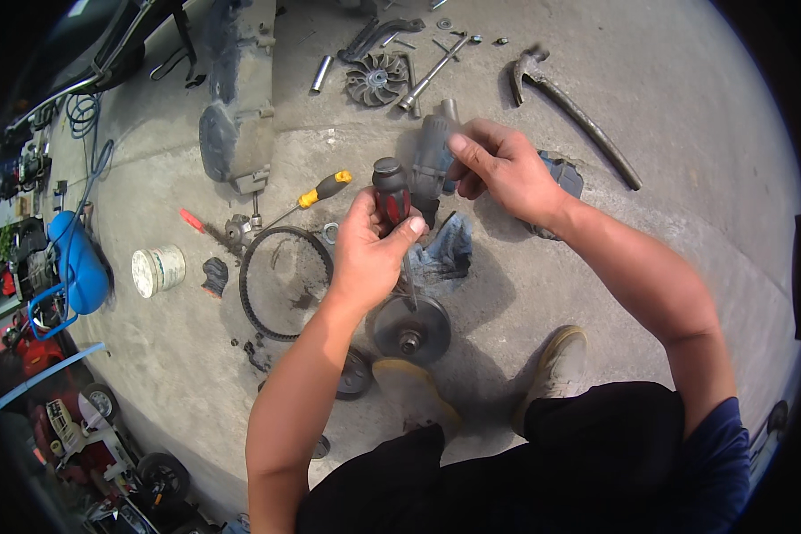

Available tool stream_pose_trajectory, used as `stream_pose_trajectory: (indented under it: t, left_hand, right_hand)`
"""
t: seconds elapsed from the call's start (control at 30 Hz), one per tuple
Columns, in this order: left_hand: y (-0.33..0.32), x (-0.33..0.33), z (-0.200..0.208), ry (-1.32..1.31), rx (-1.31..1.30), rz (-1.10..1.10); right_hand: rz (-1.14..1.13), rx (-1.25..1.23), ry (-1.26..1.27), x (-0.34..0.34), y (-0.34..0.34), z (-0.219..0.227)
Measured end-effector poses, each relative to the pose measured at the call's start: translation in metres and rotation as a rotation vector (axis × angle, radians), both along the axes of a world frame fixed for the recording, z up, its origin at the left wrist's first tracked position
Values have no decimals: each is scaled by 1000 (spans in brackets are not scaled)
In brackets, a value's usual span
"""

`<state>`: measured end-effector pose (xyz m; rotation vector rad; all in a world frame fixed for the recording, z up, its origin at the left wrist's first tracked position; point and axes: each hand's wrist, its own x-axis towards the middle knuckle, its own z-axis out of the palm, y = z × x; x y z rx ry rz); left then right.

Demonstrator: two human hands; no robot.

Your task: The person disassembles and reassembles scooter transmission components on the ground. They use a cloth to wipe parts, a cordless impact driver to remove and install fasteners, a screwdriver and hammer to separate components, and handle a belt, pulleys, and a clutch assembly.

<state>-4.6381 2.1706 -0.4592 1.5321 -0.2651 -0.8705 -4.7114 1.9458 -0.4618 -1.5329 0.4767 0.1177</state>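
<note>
My left hand [369, 249] is closed around a screwdriver [390, 191] with a black and red handle. Its shank points down to a round metal disc [409, 327] with a hub, on the floor by my shoe. My right hand [512, 173] is to the right, its thumb and fingers curled together. At those fingertips is a blurred grey cylindrical shape [430, 151]; whether the hand grips it is unclear. Part of a blue and black power tool [563, 176] shows behind the right wrist. A blue rag [445, 254] lies beyond the disc.
A claw hammer [578, 116] lies at the far right. A finned fan [376, 80], a T-handle wrench [433, 71] and bolts lie ahead. To the left are a drive belt [245, 294], a yellow-black screwdriver [316, 194], a white tub [158, 271] and a blue tank [80, 262].
</note>
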Motion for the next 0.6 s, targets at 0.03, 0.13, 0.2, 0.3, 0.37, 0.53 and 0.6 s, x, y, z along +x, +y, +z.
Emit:
stream_pose_trajectory:
  t: [0.03, 0.13, 0.2, 0.3, 0.37, 0.53, 0.6]
  left_hand:
    - [9, 5, 7, -4, -16, 92]
    - [33, 29, 26, -20, -138, 340]
    - [50, 44, 42, -51, -150, 486]
    - [75, 56, 62, -110, -197, 603]
    - [90, 58, 70, -114, -203, 703]
    - [117, 58, 65, -78, -199, 899]
    - [120, 58, 58, -42, -200, 900]
  right_hand:
    - [93, -165, -18, -4, 4, -8]
    - [454, -483, -90, -12, 38, -39]
    - [646, -594, -90, -15, 70, -57]
    - [966, -731, 8, -7, 101, -74]
    - [956, -741, 17, -2, 106, -76]
    - [588, -502, -23, -6, 85, -63]
    - [634, -471, -88, -11, 82, -57]
